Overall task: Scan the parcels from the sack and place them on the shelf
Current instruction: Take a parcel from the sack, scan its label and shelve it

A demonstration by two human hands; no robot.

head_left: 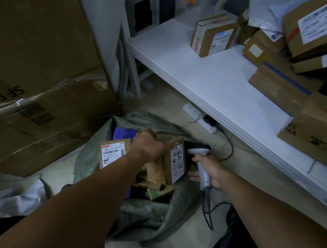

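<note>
A small cardboard parcel [173, 161] stands upright in the mouth of a green woven sack [145, 215] on the floor, its white shipping label facing right. The person's left hand [149, 145] reaches in from above and grips the parcel's top, fingers curled over the far edge. Just beside the labelled face, the right hand [209, 171] is wrapped round the grip of a grey barcode scanner [198, 151], whose head points toward the label. In the dim light it is hard to tell whether the head touches the box or stands just clear of it. The scanner's dark cable [207, 196] trails from the base of the handle across the floor.

A second parcel [113, 154] with a large white label lies in the sack just left of the held one, partly under the left forearm. A purple package [123, 133] sits behind it, and loose flaps of cardboard lie below.

To the right runs a low white shelf [204, 79]. A taped box [213, 35] stands alone toward its far end, and a pile of brown parcels [282, 82] crowds its right side. A white power strip [193, 110], one red light on, lies on the floor at the shelf's edge. A big plastic-wrapped carton [37, 74] fills the left of the scene, behind the sack.
</note>
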